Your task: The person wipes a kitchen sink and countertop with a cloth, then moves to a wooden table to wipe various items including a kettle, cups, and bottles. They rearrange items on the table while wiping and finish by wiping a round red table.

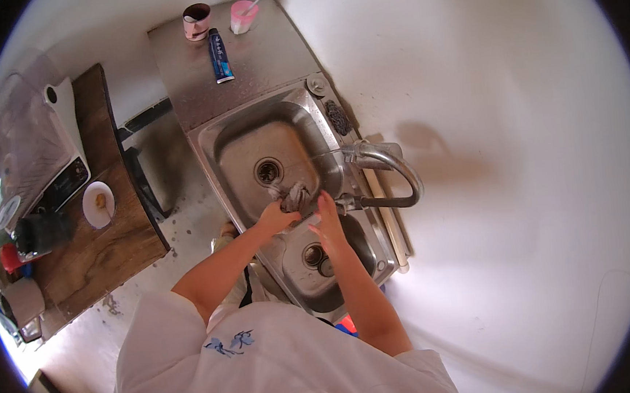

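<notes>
My left hand is closed on a wet-looking grey and white cloth, bunched up over the divider side of the larger sink basin. Beside it, my right hand is held up with its fingers apart and nothing visible in them. Its fingertips are close to the spout end of the curved metal faucet. A round drain shows in the larger basin, just beyond the cloth. Below my hands lies the smaller basin, which has its own drain.
A dark scouring pad lies on the sink's right rim. On the far counter are a toothpaste tube, a pink and brown cup and a pink cup holding a toothbrush. At left, a wooden table bears a white bowl.
</notes>
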`<state>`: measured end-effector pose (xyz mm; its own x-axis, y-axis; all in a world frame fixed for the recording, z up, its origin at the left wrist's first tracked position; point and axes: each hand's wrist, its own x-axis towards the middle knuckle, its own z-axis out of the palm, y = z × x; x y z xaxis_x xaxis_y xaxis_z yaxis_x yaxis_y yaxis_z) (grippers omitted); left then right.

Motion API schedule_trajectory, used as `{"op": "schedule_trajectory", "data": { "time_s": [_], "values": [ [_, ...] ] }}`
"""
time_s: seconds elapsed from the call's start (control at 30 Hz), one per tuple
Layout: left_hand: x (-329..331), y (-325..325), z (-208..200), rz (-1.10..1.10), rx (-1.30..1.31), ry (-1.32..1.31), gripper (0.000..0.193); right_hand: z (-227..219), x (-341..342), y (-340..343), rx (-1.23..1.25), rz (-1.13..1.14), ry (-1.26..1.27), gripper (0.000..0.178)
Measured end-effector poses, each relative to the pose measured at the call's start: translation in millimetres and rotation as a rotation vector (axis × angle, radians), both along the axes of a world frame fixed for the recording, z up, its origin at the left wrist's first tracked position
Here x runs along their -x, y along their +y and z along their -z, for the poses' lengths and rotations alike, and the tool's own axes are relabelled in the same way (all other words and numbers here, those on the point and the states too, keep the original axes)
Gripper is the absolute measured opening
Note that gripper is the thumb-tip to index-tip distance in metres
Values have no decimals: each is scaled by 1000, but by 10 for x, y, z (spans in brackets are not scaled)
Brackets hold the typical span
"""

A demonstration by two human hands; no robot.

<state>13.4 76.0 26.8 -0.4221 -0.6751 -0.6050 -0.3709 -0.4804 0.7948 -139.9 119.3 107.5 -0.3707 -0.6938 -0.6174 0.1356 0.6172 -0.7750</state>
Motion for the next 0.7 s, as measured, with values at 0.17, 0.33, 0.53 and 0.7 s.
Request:
{"op": "schedule_trajectory", "data": {
  "time_s": [0.17, 0.33, 0.53, 0.7],
  "values": [
    [-44, 129, -47, -85, 195, -80, 93, 150, 368, 377, 127, 146, -177, 64],
    [-177, 178, -602, -107, 282, -59, 97, 227, 527, 251, 113, 253, -228, 64],
    [-513, 279, -1132, -73, 341, -132, 94, -17, 417, 205, 73, 166, -193, 74],
    [-477, 428, -1606, -242, -67, 361, 67, -228, -7, 272, 342, -259, -630, 95]
  ]
}}
